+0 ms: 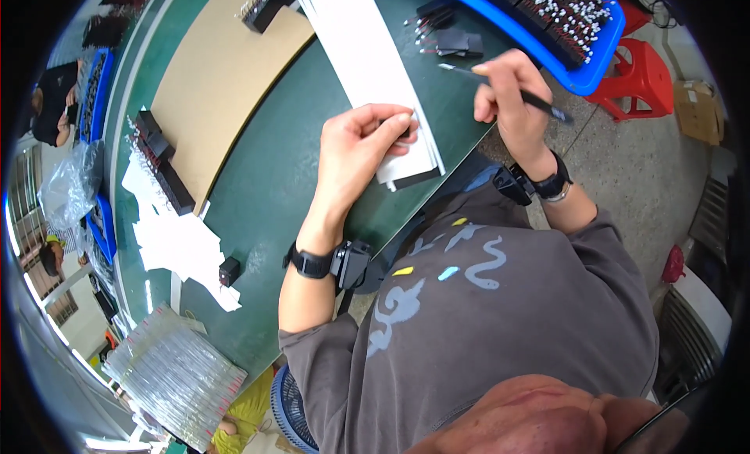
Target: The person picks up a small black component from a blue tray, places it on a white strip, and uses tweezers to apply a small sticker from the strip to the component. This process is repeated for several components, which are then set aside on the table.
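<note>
My left hand is closed in a pinch above a stack of long white strips on the green table. A small dark piece shows between its fingers, mostly hidden by them. To the right, my right hand grips a slim black-handled tool like a pen or craft knife, whose thin pale tip points left over the table. Several black blocks with thin wires lie just beyond that tip.
At the far right a blue tray holds many white-tipped wired parts. A brown board carries more black blocks; white paper sheets lie nearby. A red stool stands right. Other people are at the left, one in dark clothes.
</note>
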Demonstrator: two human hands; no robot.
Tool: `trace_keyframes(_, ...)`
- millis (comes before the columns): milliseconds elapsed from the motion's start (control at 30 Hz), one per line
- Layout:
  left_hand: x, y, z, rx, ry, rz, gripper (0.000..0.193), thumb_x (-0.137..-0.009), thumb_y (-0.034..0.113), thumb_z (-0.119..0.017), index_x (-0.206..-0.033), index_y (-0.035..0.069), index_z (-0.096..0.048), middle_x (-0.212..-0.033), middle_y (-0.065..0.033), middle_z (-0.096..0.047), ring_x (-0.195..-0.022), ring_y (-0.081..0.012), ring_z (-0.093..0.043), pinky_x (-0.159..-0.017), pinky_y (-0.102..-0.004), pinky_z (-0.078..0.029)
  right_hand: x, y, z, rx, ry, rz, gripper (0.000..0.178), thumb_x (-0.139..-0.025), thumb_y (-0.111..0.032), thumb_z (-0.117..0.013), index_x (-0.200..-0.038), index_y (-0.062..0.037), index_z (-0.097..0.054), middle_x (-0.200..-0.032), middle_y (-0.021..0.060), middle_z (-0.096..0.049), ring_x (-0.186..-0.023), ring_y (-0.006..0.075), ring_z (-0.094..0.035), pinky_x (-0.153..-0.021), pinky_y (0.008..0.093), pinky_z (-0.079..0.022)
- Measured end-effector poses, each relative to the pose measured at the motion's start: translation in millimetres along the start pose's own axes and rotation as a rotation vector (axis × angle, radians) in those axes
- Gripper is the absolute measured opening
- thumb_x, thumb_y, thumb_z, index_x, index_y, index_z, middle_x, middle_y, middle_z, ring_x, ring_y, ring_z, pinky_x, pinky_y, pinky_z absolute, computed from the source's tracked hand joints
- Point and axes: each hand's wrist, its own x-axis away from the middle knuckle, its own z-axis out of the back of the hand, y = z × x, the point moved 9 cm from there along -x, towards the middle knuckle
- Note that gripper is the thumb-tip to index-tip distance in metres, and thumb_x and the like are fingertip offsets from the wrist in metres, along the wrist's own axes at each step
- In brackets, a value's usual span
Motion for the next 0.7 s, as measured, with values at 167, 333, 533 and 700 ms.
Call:
trace_keyframes(167,-9.1,46.7,-5.0,0.020,0.098,-0.323,0.025,-0.102,0.014,-0.058,-0.114,-0.005,-0.069,-0.098,-0.0085,-0.074,-0.091,-0.0100,-0.067,-0.081,-0.0231,-0.055,7.6,-45.0,23.2,0.382,0.079,0.536,0.013,-0.104,-0.012,-0.056,-0.107,-0.0005,-0.062,-0.108,0.0156,-0.072,-0.090,0.0140,-0.068,-0.077,0.0234,-0.052)
trace_keyframes(333,-66.7,81.9,-21.9,-0.262,0.055,-0.452,0.022,-0.102,0.014,-0.058,-0.111,-0.001,-0.071,-0.098,-0.0050,-0.074,-0.083,-0.0073,-0.063,-0.074,-0.0222,-0.050,-11.7,-47.0,10.2,0.544,0.049,0.430,0.010,-0.102,-0.008,-0.057,-0.108,-0.0002,-0.061,-0.128,0.0197,-0.067,-0.109,0.0231,-0.068,-0.090,0.0301,-0.053)
trace_keyframes(533,-100.2,60.3,-36.1,-0.186,-0.003,-0.492,0.024,-0.100,0.018,-0.060,-0.112,0.000,-0.071,-0.096,-0.0075,-0.075,-0.079,-0.0128,-0.065,-0.071,-0.0264,-0.051,-12.0,-29.2,-4.5,0.865,0.090,0.429,0.019,-0.092,0.005,-0.063,-0.109,-0.0010,-0.057,-0.129,0.0226,-0.064,-0.117,0.0340,-0.065,-0.096,0.0372,-0.052)
trace_keyframes(700,-89.5,58.8,-42.6,-0.568,0.082,-0.571,0.025,-0.099,0.018,-0.059,-0.112,-0.001,-0.070,-0.097,-0.0153,-0.073,-0.083,-0.0297,-0.070,-0.076,-0.0348,-0.054,-16.7,-13.7,5.5,0.712,0.112,0.325,0.024,-0.085,0.008,-0.067,-0.104,-0.0021,-0.056,-0.117,0.0200,-0.067,-0.116,0.0352,-0.063,-0.094,0.0409,-0.051)
